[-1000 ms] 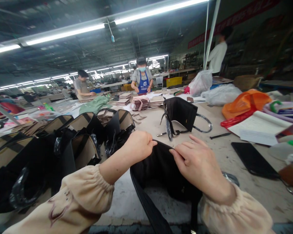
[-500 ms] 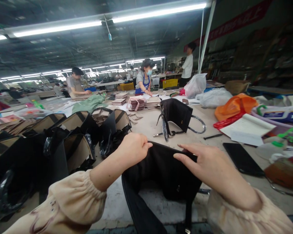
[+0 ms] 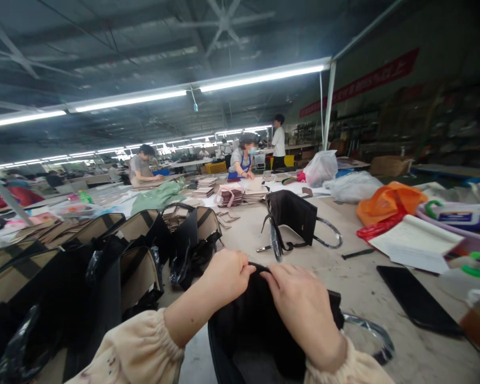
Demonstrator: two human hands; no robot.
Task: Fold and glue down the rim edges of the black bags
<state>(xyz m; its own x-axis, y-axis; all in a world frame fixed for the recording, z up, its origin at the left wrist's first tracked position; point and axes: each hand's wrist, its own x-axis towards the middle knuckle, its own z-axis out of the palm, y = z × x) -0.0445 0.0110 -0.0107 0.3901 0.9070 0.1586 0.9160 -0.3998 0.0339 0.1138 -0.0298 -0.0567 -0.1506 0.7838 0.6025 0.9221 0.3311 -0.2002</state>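
A black handbag stands in front of me with its mouth toward me. On its far top rim, my left hand pinches the edge between thumb and fingers. Close beside it, my right hand grips the same rim, thumb on the inner side and fingers over the outside. A plastic-wrapped handle sticks out at the bag's right. Beyond my hands, another black bag with wrapped handles stands on the table. The bag's lower part runs out of view.
Several black bags with beige insides crowd the left. A black phone, a notebook and an orange plastic bag lie at right. Stacked brown pieces and a co-worker in a blue apron are farther back.
My right hand has moved left along the rim, close to my left hand, and its fingers have closed on the edge. The camera view has tilted up.
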